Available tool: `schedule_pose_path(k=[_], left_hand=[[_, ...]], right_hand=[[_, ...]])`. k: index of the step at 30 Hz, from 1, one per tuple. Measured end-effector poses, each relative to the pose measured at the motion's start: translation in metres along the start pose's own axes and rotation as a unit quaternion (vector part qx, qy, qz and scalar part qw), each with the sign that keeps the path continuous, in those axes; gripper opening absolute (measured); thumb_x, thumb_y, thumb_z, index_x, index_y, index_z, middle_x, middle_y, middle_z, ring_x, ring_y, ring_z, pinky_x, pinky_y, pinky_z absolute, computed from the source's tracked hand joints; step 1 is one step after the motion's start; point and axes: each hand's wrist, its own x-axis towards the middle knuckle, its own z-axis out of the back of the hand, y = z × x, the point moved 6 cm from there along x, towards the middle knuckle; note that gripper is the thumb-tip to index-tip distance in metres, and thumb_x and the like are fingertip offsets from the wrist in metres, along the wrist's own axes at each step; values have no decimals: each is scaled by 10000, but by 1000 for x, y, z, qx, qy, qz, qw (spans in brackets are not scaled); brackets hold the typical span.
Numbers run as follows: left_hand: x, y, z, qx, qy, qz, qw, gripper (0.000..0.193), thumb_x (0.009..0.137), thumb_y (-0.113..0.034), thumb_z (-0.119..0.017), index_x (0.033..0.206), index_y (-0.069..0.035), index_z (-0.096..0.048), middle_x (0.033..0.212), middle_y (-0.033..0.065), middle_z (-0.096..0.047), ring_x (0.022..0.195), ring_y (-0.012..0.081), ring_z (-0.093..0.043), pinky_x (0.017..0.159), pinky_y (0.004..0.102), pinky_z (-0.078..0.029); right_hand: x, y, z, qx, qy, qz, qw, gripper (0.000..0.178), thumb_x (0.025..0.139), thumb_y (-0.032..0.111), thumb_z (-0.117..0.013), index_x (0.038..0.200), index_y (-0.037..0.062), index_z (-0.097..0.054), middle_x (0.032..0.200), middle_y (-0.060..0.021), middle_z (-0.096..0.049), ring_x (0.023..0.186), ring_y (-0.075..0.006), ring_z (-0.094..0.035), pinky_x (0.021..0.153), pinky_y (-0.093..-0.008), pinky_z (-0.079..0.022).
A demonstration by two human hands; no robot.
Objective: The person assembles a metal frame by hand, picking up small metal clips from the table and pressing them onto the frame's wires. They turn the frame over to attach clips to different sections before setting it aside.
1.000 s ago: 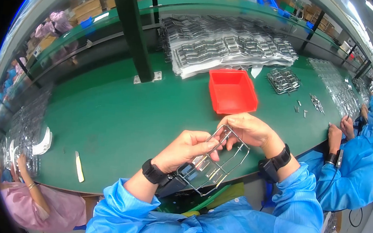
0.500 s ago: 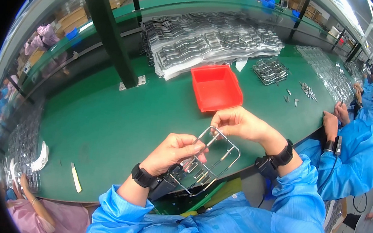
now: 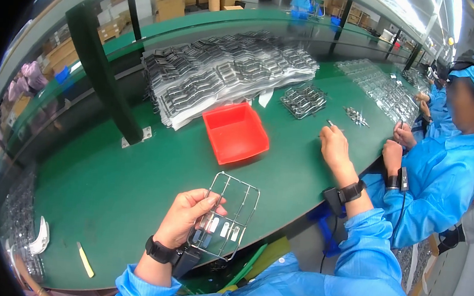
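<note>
My left hand (image 3: pixel 189 215) grips a wire frame (image 3: pixel 251 212) by its left side, thumb on top, and holds it tilted above the bench's near edge. The frame is a rounded rectangle of thin metal rods with crossbars, and several small flat metal tabs (image 3: pixel 225 229) show in its lower half. Out to the right, over the green bench, my right hand (image 3: pixel 335 149) has its fingers pinched together at a small metal piece (image 3: pixel 329 122). Beyond it lies a little pile of similar metal pieces (image 3: pixel 356 116).
A red bin (image 3: pixel 238 139) stands mid-bench. Behind it are stacked wire frames (image 3: pixel 227 70) on white sheets, with a smaller stack (image 3: pixel 304 101) to the right. A yellow-handled knife (image 3: pixel 85 260) lies at the left. A co-worker in blue (image 3: pixel 439 184) sits close on my right.
My right hand has let go of the wire frame and moved right to the small metal pieces. The left hand still holds the frame, now turned more upright. The view has swung right.
</note>
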Motion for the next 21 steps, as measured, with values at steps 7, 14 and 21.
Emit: schedule_pose_path(k=[7, 14, 21], left_hand=[[2, -8, 6, -35, -51, -59, 996, 226, 902, -226, -589, 1008, -28, -612, 839, 62, -660, 532, 48, -502, 490, 175, -418], [-5, -28, 22, -35, -114, -163, 979, 275, 891, -172, -591, 1118, -23, -543, 936, 56, -650, 618, 58, -561, 529, 174, -433], [-4, -25, 26, -63, -139, -219, 964, 291, 873, -147, -620, 1127, -29, -540, 977, 65, -645, 725, 87, -593, 623, 205, -472]], right_hand=[[-5, -12, -6, -103, 20, 30, 994, 115, 764, 39, -591, 877, 42, -614, 885, -117, -574, 835, -329, -570, 720, -411, -489], [-43, 162, 15, 532, 357, -115, 760, 305, 875, 161, -621, 1134, 5, -576, 1015, -56, -652, 822, -112, -633, 602, -219, -484], [-69, 229, -4, 635, 415, -131, 638, 165, 912, 163, -572, 984, 14, -577, 867, -41, -637, 759, -91, -613, 548, -191, -450]])
